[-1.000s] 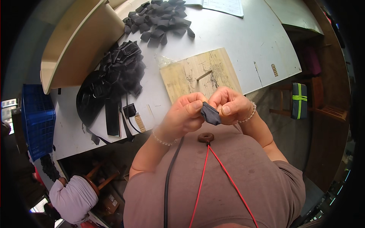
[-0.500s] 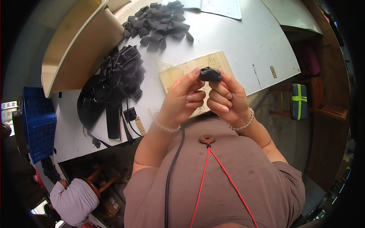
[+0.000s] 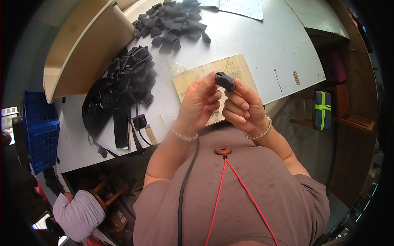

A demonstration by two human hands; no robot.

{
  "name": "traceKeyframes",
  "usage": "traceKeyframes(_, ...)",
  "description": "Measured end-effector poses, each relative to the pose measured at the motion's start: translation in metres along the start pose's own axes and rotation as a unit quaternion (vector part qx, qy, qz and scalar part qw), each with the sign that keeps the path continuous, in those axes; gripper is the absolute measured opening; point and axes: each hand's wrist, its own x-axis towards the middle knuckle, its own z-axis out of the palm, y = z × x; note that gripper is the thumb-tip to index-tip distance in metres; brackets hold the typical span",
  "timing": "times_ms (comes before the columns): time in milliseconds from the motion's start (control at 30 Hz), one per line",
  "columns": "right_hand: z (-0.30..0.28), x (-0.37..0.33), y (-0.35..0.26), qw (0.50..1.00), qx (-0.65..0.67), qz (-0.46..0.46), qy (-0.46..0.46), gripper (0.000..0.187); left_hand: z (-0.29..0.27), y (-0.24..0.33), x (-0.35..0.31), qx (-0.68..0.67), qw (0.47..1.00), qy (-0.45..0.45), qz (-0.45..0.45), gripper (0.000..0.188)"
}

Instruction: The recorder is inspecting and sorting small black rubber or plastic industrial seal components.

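Note:
Between my two hands, above a worn wooden board, is a small dark grey folded fabric loop. My left hand pinches its left end with thumb and forefinger, the other fingers curled in. On the other end, my right hand grips it the same way, its lower fingers folded. The piece tilts, its left end higher. A heap of similar dark fabric pieces lies at the far left of the table. Nearer me sits a second pile of black folded pieces.
A phone-like black slab and a small black box with a cable lie by the table's near left edge. An open notebook is at the back. Left stand a beige panel and blue crate; a person sits lower left.
The fabric loop has turned from nearly level to slanting, its right end now lower. My left hand has shifted slightly right; both hands keep their pinch.

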Motion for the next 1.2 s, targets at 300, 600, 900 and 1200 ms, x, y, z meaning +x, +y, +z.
traceKeyframes(300, -0.003, -0.01, -0.004, 0.999, 0.036, -0.011, -0.026, 0.032, 0.021, 0.013, -0.001, 0.468, 0.802, -0.043, 0.369, 0.033)
traceKeyframes(600, -0.01, -0.002, 0.004, 1.0, 0.024, 0.016, -0.008, 0.027, -0.008, 0.016, 0.03, 0.41, 0.809, -0.194, 0.374, 0.024)
traceKeyframes(900, -0.012, 0.001, 0.008, 0.999, 0.035, 0.017, 0.007, 0.025, -0.02, -0.013, 0.035, 0.247, 0.896, -0.155, 0.334, 0.028)
traceKeyframes(1200, -0.011, -0.002, 0.011, 0.999, 0.038, 0.018, -0.032, 0.029, -0.016, -0.021, 0.025, 0.216, 0.91, -0.122, 0.331, 0.026)
